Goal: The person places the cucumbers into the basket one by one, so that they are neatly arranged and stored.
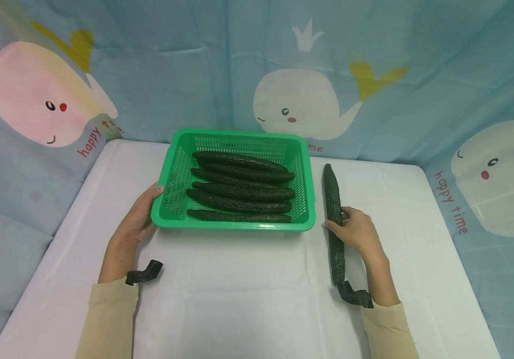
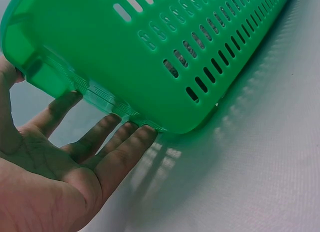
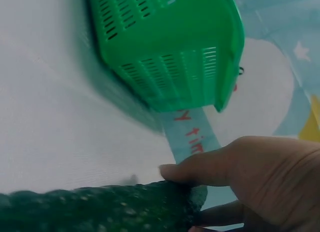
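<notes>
Several dark green cucumbers [image 1: 243, 192] lie side by side, lengthwise, in a green plastic basket [image 1: 234, 226]. At the basket's left end is my left hand [image 1: 136, 219], its thumb at the rim; in the left wrist view its spread, nearly straight fingers [image 2: 125, 154] touch the outer wall. To the right of the basket, one more cucumber [image 1: 331, 194] points away from me. My right hand [image 1: 357, 230] holds it near its middle, thumb on the left side and fingers on the right. The right wrist view shows the bumpy cucumber skin [image 3: 100, 209] close up, with some fingertips hidden.
A white cloth [image 1: 243, 299] covers the table. Blue curtains [image 1: 171, 85] with printed whales hang behind and at the sides, close to the basket's far rim. Each wrist wears a black camera mount [image 1: 144, 273], and the right one is beside the cucumber's near end.
</notes>
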A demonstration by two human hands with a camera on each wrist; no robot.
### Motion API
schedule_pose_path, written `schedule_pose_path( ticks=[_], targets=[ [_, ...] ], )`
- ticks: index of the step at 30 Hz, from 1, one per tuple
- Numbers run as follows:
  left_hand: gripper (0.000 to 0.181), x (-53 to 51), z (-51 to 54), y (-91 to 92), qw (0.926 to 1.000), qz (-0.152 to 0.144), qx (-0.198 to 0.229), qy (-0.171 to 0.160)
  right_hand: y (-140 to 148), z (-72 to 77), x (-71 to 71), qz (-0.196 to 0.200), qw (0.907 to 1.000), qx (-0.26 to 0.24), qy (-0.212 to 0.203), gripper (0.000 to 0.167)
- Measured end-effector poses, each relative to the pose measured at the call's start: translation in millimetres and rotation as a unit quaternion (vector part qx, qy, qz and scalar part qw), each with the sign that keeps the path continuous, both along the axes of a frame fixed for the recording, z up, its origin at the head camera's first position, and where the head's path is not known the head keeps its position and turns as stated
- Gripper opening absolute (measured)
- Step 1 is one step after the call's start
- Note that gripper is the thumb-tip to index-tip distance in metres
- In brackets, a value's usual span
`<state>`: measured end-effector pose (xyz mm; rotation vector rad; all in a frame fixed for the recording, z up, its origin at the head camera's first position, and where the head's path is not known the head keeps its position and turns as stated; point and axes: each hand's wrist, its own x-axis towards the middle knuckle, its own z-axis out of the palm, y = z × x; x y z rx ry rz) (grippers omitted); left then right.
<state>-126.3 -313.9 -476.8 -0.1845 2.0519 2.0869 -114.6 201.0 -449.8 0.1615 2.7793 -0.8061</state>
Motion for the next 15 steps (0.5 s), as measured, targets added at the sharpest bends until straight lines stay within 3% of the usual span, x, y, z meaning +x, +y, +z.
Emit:
schedule_pose_path(
  ticks=[15],
  targets=[
    [0.079, 1.8, 1.4, -2.3, 0.9999, -0.01, 0.0, 0.003, 8.9, -3.2, -1.9, -0.009, 0.9995, -0.018, 0.024, 0.068]
  ],
)
